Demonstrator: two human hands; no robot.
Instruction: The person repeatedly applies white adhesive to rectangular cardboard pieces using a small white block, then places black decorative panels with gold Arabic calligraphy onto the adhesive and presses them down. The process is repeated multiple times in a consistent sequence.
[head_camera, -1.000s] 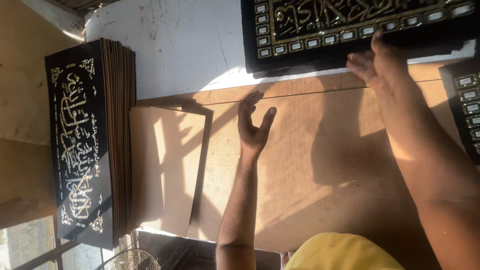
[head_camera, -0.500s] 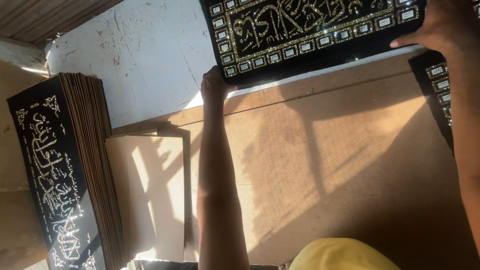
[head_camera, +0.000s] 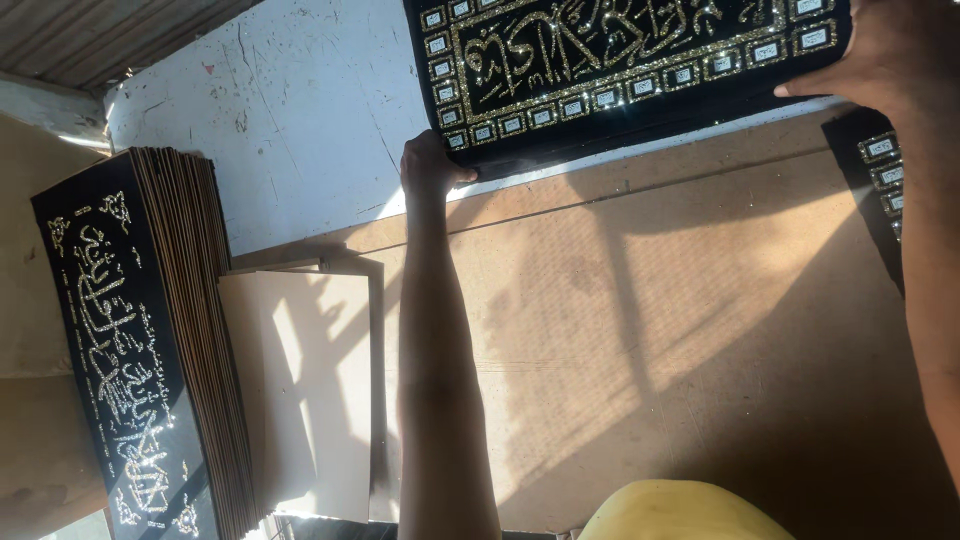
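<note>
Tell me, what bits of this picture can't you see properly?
- Black glittery panel held by both hands: its top is cut off by the head view's upper edge.
- Right hand: fingers under the panel are hidden.
- Left hand: its grip underneath is hidden.
- Second dark panel: cut off behind the right arm.

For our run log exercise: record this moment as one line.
left hand: grips black panel corner | right hand: holds opposite end | brown board: bare below | panel stack: left
</note>
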